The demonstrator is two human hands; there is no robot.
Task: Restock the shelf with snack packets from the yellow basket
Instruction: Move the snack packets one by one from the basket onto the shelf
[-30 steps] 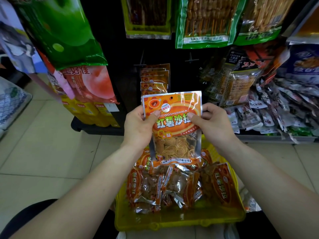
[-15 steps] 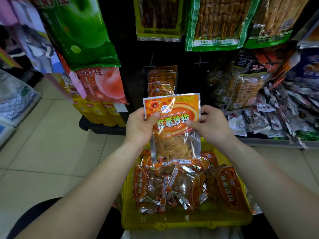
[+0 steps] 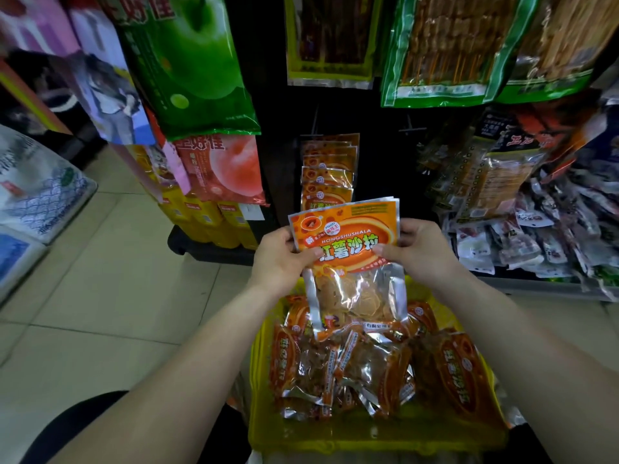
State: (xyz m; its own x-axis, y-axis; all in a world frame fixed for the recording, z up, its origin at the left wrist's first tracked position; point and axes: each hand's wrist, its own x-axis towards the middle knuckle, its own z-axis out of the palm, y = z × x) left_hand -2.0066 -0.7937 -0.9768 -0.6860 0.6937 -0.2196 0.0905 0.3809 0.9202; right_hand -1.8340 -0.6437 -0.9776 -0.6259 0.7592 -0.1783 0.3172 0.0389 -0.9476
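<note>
- While it hangs upright between the two hands, the orange foil snack packet with a clear window (image 3: 345,242) sits just above the far end of the yellow plastic basket (image 3: 368,440). The left hand (image 3: 281,259) is at its left edge and the right hand (image 3: 418,252) at its right edge, both level with the printed orange panel.
- Below it, the basket holds a heap of matching orange-and-silver packets (image 3: 361,366), lying flat and crosswise; the held packet's bottom edge overlaps the farthest of them in view.
- From the left, a white patterned sack (image 3: 37,185) stands on the pale tiled floor (image 3: 100,262). Next, a big green apple-printed bag (image 3: 187,61) hangs over a pink peach-printed bag (image 3: 224,165), with yellow packs (image 3: 204,219) at the foot of that rack.
- Straight beyond the held packet, a row of the same orange packets (image 3: 328,172) hangs one behind another on the dark shelf panel; the held packet's top edge covers the lowest of them.
- Further right, a green-edged packet of skewers (image 3: 445,48) hangs above a loose pile of small pale packets (image 3: 536,242) on a low shelf.
- The left hand pinches the packet — thumb pressed on the front beside the lettering, fingers curled behind.
- The right hand grips the same way, thumb on the front and fingers wrapped round the back edge.
</note>
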